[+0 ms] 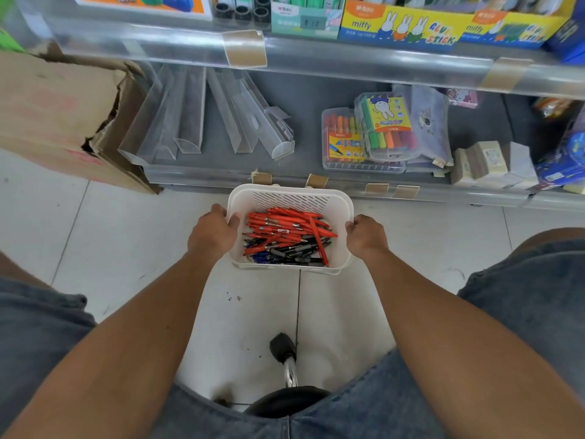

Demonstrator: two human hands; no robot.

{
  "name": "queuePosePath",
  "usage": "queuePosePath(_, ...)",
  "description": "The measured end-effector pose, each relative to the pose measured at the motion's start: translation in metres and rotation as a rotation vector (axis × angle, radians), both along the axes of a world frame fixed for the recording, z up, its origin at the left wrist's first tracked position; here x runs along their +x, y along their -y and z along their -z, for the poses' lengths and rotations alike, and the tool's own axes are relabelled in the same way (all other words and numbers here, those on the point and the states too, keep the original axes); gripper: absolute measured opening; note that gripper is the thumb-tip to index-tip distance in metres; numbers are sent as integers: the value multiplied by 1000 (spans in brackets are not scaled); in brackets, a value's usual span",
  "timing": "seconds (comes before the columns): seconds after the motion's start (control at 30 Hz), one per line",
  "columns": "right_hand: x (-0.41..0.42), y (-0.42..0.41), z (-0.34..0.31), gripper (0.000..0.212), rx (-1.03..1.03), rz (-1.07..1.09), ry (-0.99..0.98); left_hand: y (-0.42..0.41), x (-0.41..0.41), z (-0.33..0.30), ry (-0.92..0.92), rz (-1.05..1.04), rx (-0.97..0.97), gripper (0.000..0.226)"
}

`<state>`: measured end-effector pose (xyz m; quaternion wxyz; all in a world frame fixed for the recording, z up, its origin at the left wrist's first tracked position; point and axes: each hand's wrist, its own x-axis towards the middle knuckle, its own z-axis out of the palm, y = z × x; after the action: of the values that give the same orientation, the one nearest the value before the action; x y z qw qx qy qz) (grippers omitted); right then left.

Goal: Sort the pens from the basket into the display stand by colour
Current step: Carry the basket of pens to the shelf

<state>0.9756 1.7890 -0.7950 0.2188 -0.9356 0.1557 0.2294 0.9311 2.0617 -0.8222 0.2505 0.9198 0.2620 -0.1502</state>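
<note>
A white plastic basket is on or just above the tiled floor in front of the bottom shelf. Inside lie several red pens, several black pens and a few blue pens, all mixed. My left hand grips the basket's left rim and my right hand grips its right rim. Several clear plastic display troughs lie empty on the bottom shelf behind the basket, to the left.
A torn cardboard box stands at the left. Marker sets and small boxes fill the shelf's right side. Glue stick cartons sit on the upper shelf. A stool leg shows between my knees.
</note>
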Motion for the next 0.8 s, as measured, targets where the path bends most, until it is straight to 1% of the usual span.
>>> queuePosePath(0.13, -4, -2, -8, 30, 47, 33, -10, 3, 5, -15, 65, -110, -75, 51)
queuePosePath(0.27, -8, -8, -20, 33, 39, 52, 25, 4, 11, -29, 147, -164, -170, 49)
queuePosePath(0.37, -10, -20, -36, 39, 16, 111, 103, 0, 9, -34, 188, -169, -225, 45)
queuePosePath(0.43, -11, -33, -43, 36, 58, 141, 179, -1, 8, -39, 184, -171, -235, 43)
queuePosePath(0.53, -14, -46, -41, 34, 188, 91, 296, -2, 5, -40, 208, -157, -228, 39)
queuePosePath(0.6, -20, -41, -35, 32, 227, 56, 347, -1, 4, -38, 237, -116, -200, 36)
queuePosePath(0.7, -26, -25, -25, 32, 203, -2, 353, 1, 3, -42, 272, -87, -180, 34)
queuePosePath(0.8, -22, -20, -23, 32, 216, 28, 329, 11, 8, -52, 314, -92, -175, 33)
